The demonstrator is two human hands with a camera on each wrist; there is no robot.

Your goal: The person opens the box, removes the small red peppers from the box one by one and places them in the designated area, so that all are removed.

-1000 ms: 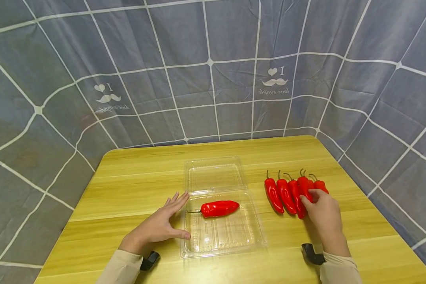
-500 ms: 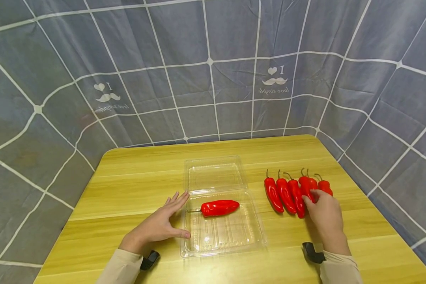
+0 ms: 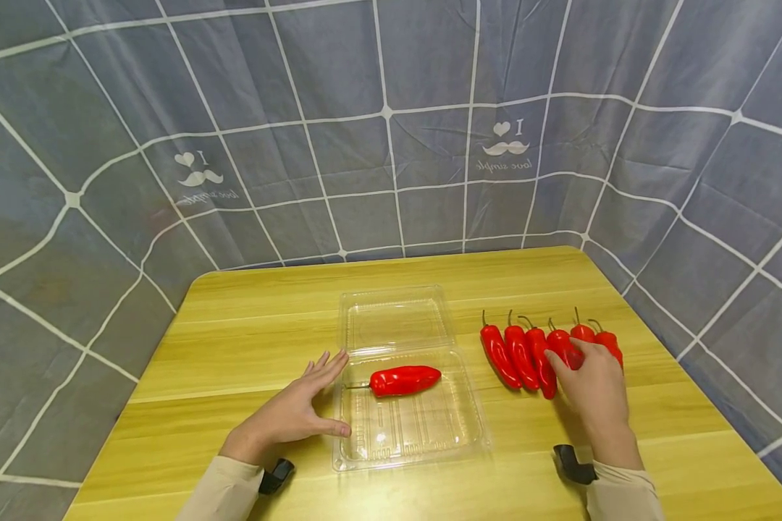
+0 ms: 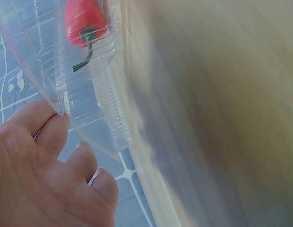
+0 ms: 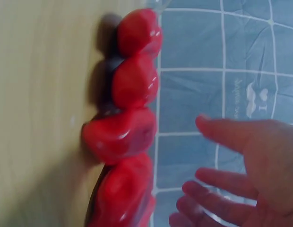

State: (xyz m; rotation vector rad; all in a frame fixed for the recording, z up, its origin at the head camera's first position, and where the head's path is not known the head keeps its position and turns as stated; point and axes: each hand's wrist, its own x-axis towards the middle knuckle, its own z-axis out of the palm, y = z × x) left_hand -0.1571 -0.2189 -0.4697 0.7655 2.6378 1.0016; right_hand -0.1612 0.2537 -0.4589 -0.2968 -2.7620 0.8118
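Note:
A red chili pepper (image 3: 404, 380) with a thin stem lies crosswise in the base of a clear plastic clamshell box (image 3: 410, 449), whose lid (image 3: 397, 322) is folded back. My left hand (image 3: 289, 412) is at the box's left side, fingers and thumb spread; in the left wrist view its fingertips touch the plastic edge. Several more red chili peppers (image 3: 498, 356) form a row at the right. Over that row's right part is my right hand (image 3: 596, 387), thumb and fingers apart around a chili pepper (image 3: 560, 343). The right wrist view shows a gap between hand and peppers (image 5: 120, 135).
The pale wooden table (image 3: 261, 325) bears everything. A grey curtain (image 3: 430, 174) with white grid lines stands behind it and along both sides. Each wrist wears a black camera mount, seen at the left cuff (image 3: 276, 477) and right cuff (image 3: 573, 465).
The peppers at the row's right end have shifted rightward and spread apart. My right thumb and fingers have parted wider. My left hand and the box have stayed in place.

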